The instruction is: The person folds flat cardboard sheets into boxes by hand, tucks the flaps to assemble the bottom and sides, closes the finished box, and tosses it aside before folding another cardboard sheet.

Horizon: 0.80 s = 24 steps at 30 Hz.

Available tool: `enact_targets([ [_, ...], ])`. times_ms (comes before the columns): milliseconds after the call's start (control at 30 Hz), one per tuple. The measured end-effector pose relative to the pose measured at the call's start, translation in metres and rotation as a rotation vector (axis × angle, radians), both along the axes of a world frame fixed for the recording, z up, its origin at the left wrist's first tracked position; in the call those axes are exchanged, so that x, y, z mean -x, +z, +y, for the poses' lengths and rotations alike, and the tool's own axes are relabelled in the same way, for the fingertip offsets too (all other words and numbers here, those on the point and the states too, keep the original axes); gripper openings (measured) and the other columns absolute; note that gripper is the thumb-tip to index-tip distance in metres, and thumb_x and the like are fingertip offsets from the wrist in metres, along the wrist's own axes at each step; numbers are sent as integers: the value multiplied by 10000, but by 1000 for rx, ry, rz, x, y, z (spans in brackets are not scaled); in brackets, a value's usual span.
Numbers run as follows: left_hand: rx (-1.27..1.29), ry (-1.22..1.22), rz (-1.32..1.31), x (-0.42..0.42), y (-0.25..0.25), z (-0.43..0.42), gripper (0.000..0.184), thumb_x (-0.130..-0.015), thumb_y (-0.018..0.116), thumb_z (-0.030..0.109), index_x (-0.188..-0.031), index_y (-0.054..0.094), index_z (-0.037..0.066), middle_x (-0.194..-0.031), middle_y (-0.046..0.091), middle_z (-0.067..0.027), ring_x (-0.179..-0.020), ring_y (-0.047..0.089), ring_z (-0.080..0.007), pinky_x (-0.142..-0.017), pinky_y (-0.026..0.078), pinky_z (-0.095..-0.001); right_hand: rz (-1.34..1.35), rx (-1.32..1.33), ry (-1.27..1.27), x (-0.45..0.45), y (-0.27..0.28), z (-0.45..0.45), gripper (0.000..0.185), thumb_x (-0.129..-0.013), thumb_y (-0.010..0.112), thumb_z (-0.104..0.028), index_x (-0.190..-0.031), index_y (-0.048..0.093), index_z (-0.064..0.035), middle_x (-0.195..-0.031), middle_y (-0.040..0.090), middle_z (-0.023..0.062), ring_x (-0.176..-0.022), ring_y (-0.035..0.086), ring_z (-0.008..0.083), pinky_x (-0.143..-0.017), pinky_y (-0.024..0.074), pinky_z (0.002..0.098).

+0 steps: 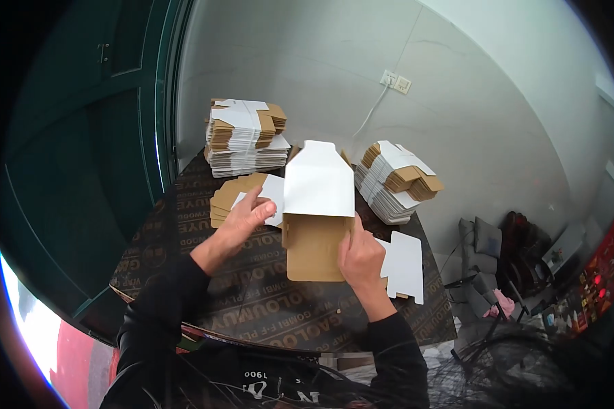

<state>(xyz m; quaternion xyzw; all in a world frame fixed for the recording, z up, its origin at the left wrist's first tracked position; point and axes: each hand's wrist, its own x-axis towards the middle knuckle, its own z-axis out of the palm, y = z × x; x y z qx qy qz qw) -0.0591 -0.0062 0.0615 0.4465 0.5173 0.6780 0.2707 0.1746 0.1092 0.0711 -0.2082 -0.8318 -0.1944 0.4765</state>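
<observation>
A partly folded carton (318, 180), white outside and brown inside, stands over the middle of the dark printed table. My right hand (361, 255) grips its lower right edge, fingers closed on the cardboard. To the carton's left, my left hand (242, 221) is apart from it, with thumb and fingers spread and nothing held. Behind my left hand lie loose flat cartons (235, 192), brown and white. Another flat white carton (406, 262) lies to the right of my right hand, partly hidden by it.
Stacked flat cartons (245, 136) stand at the table's back left, and a second leaning stack (396, 180) at the back right. The table (252, 307) meets a grey wall with a socket (396, 81) and cable. Chairs (481, 252) are at the right, a green door (82, 157) at the left.
</observation>
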Motion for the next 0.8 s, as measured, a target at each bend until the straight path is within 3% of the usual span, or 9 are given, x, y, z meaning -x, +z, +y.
enact_targets([
  [133,-103,-328,-102,3,23,3,1079,-776,763,427,-1507,100,-10,-1428,287,-279,-1313,322,-380,-1085,309,-444,58,-170,188,25,0,9,512,-752,621,19,-1244,530,127,-657,547,91,-482,414,194,-443,367,286],
  [233,-89,-318,-125,-2,22,4,1139,-754,780,414,-1506,40,-14,-1473,199,-288,-1350,249,-418,-1108,262,-484,84,-103,299,34,-16,13,483,-762,602,42,-1235,542,119,-682,554,101,-503,428,202,-464,381,294],
  [300,-76,-305,-150,-4,16,4,1202,-732,798,401,-1506,-21,-18,-1518,111,-297,-1387,175,-457,-1130,216,-524,156,60,500,37,-30,18,469,-781,588,49,-1244,540,110,-742,571,124,-539,456,221,-495,403,308],
  [467,-127,-125,-7,-1,-8,10,1289,-685,838,379,-1499,-77,-24,-1533,60,-297,-1404,135,-466,-1145,183,-527,159,323,632,35,-58,25,489,-793,585,46,-1275,521,94,-826,592,144,-600,501,249,-557,444,335],
  [633,-25,55,270,-14,-1,-9,1320,-662,850,350,-1499,-106,-7,-1536,36,-299,-1410,119,-472,-1153,172,-521,95,334,554,36,-62,21,522,-792,589,42,-1306,501,71,-965,612,166,-720,572,282,-652,489,339],
  [800,-34,-23,220,-12,-11,-12,1350,-622,866,333,-1498,-98,-22,-1535,31,-307,-1428,114,-442,-1163,170,-497,71,361,555,40,-60,20,551,-779,553,61,-1325,477,72,-1108,602,197,-891,604,304,-784,504,342],
])
